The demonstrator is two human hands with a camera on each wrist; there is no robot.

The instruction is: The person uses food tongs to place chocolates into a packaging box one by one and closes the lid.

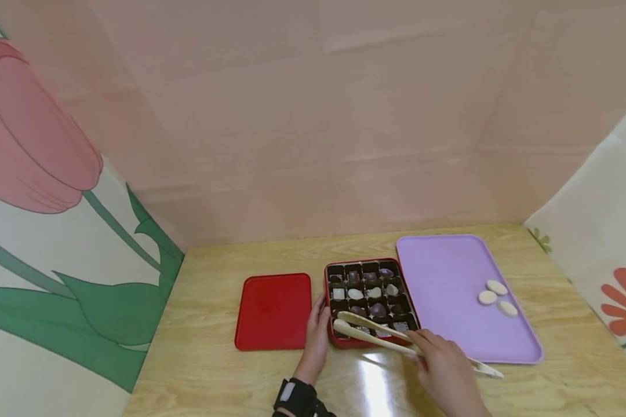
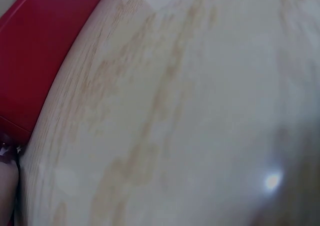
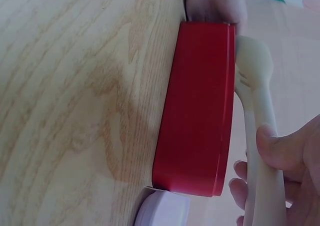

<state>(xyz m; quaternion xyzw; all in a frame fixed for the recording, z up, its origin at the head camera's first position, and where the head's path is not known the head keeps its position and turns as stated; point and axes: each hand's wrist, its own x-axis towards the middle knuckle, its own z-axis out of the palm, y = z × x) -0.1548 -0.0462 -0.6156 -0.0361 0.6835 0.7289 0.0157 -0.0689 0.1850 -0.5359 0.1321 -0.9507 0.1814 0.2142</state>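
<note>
A red box with a black divided insert stands on the table. Its compartments hold dark purple stones, pale stones and some clear or whitish pieces. My left hand rests along the box's left side, its fingers fairly straight against the wall. With my right hand I grip a pair of cream tongs, thumb on one arm and fingers on the other. The tongs' tips lie over the box's front left compartments, slightly apart. What sits beneath the tips is partly hidden.
A red lid lies flat left of the box. On the right, a purple tray sits close against the box, with three white oval stones near its right side. A pink cloth wall rises behind the wooden table.
</note>
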